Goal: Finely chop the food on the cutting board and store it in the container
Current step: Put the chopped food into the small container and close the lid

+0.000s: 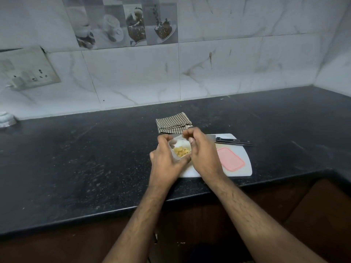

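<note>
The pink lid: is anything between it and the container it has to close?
Only the right hand. The flat pink plastic lid lies on the white cutting board, right of the clear container both hands hold.

Between the hands, pale yellow chopped food [182,151] sits in a translucent whitish container [177,144]. Right of the right hand [204,158]: a pink lid [230,159] on a white cutting board [245,168], and a knife [234,142] with a black handle. Beyond the hands, a cloth [172,123] in brown-and-cream check, possibly houndstooth. The counter [95,158] is speckled black.
</note>
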Action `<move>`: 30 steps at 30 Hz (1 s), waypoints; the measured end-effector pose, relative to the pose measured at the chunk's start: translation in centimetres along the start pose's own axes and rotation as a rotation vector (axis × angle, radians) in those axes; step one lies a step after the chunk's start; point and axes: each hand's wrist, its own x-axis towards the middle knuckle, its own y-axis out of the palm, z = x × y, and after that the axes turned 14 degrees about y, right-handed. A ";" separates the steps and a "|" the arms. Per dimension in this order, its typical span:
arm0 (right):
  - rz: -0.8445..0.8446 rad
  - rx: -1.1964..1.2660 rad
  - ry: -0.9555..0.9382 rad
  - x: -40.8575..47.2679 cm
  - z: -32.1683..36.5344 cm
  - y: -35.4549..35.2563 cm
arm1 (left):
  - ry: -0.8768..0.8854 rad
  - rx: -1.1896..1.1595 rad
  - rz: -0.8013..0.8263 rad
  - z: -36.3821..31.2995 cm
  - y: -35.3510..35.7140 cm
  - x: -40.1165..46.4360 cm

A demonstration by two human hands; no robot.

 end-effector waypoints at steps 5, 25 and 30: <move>-0.122 -0.037 0.050 -0.5 -1.2 -0.4 | -0.074 -0.035 -0.024 0.5 0.0 0.2; -0.379 -0.613 0.162 -2.7 -4.5 -4.0 | 0.049 0.088 0.104 -0.7 0.4 -0.1; -0.312 -0.833 0.293 -3.7 -5.0 -4.2 | 0.054 0.087 0.174 -1.3 0.1 -0.2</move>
